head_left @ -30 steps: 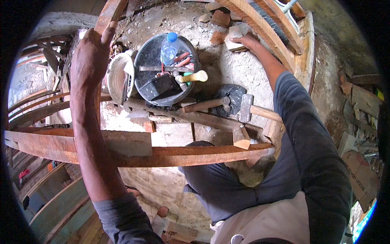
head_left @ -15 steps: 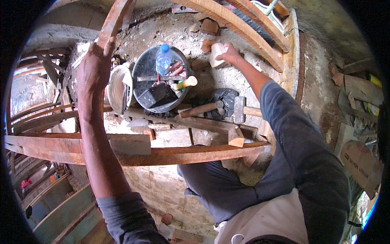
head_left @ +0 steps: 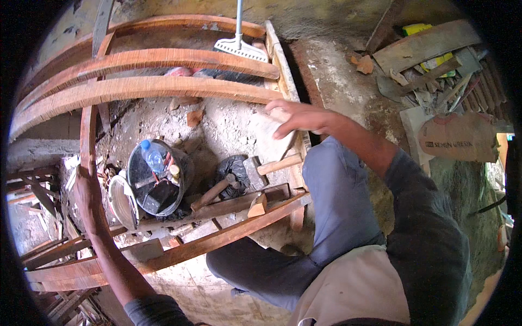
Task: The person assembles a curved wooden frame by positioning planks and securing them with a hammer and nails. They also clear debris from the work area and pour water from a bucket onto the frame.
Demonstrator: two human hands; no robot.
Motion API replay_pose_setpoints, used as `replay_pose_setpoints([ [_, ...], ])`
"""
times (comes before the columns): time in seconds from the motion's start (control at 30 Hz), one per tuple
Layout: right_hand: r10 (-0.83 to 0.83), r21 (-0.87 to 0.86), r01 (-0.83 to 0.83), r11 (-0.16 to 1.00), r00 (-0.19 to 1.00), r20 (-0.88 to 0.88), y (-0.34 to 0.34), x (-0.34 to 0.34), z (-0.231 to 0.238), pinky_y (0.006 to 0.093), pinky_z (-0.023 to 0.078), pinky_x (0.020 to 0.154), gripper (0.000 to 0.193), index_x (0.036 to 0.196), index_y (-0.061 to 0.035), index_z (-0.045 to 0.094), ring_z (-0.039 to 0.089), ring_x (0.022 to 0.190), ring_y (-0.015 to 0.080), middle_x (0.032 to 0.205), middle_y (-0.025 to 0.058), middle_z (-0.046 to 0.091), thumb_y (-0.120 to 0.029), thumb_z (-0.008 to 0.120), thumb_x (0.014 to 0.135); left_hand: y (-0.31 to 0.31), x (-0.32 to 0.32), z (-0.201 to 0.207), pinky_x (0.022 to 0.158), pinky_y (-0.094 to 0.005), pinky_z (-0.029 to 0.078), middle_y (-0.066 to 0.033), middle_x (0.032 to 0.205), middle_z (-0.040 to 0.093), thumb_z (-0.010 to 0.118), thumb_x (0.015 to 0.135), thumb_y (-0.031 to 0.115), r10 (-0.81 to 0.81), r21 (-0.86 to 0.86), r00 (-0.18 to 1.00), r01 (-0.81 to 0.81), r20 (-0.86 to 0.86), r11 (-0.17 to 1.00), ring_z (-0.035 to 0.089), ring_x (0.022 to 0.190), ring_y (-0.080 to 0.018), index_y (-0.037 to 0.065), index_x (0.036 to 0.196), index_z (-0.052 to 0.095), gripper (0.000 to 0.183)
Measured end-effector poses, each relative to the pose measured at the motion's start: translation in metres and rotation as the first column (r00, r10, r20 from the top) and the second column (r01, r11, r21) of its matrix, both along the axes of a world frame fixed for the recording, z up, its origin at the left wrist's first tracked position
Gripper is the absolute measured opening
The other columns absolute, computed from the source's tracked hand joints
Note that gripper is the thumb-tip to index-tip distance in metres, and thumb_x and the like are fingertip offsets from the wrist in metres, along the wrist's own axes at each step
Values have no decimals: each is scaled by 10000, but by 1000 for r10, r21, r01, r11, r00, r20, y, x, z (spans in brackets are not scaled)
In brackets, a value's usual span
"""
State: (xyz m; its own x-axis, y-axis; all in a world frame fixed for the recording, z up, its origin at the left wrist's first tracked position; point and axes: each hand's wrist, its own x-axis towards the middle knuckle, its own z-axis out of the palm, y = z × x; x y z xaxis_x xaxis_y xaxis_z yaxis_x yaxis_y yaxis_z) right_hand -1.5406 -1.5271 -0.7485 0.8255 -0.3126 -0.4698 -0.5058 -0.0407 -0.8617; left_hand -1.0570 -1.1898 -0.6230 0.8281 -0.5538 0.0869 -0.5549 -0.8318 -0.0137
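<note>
my right hand (head_left: 304, 120) is partly open, thumb and fingers spread over a pale block (head_left: 266, 136) and holding it from its right side; the thumb lies across its face and the forefinger reaches along the top. the block sits at the inner side of the upright-edged plank (head_left: 283, 68), just below the end of the nearest curved beam (head_left: 152, 89), and i cannot tell whether it touches either one. my left hand (head_left: 86, 185) is curled around the lower part of a reddish wooden batten (head_left: 88, 130); my fingertips there are hidden, so i cannot tell how tightly they close. just right of that hand stand a whitish bucket (head_left: 120, 206) and a dark bucket (head_left: 188, 174), the dark one holding a clear bottle (head_left: 153, 158) with a blue cap and a black box (head_left: 162, 196). below the pale block lies a hammer (head_left: 254, 173) with a square metal head, its wooden handle pointing right, beside a black plastic bag (head_left: 231, 165); a second hammer (head_left: 215, 192) lies aslant to its left. in front of my bent knees a long beam (head_left: 223, 237) runs across, with a small wooden wedge (head_left: 258, 205) at its far edge.
</note>
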Motion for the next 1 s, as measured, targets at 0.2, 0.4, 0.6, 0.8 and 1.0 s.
replay_pose_setpoints([
  [0.2,-676,384,607,696,734,64,-84,-130,-24,481,478,1045,775,1489,-95,419,625,1192,283,1331,152,609,-219,822,839,-2,-13,1,895,-597,485,-357,1112,656,403,1017,670,5,-16,999,-5,36,1000,625,1066,-538,-18,1225,592,743],
  [0.4,-921,329,892,309,368,-132,-203,-235,-130,528,477,1034,667,1432,-87,479,578,1231,307,1373,149,561,-346,764,888,-4,-15,6,897,-590,489,-335,1109,677,384,996,714,46,-3,999,-46,-2,999,642,1070,-521,-14,1289,594,813],
  [0.6,-984,206,971,118,86,159,-223,-181,-105,440,539,971,437,1358,-58,562,610,1175,264,1321,152,585,-298,645,1002,-5,-9,3,854,-582,504,-344,1053,682,465,1003,657,-24,-24,999,25,42,999,659,1030,-514,-33,1233,608,741],
  [0.8,95,383,-148,912,983,154,-75,5,-44,310,578,800,408,1310,-23,618,685,951,160,1099,85,702,-283,651,996,-8,-22,9,881,-574,507,-337,1055,693,477,999,650,-45,85,996,39,72,996,669,1044,-499,-27,1233,623,731],
  [1.0,589,-288,-652,701,758,-280,25,165,-132,395,550,870,440,1283,-41,637,677,988,284,1144,134,705,-316,717,949,-14,-38,17,897,-556,508,-331,1066,695,496,1003,632,43,-18,999,-43,16,999,663,1072,-495,-22,1211,628,699],
])
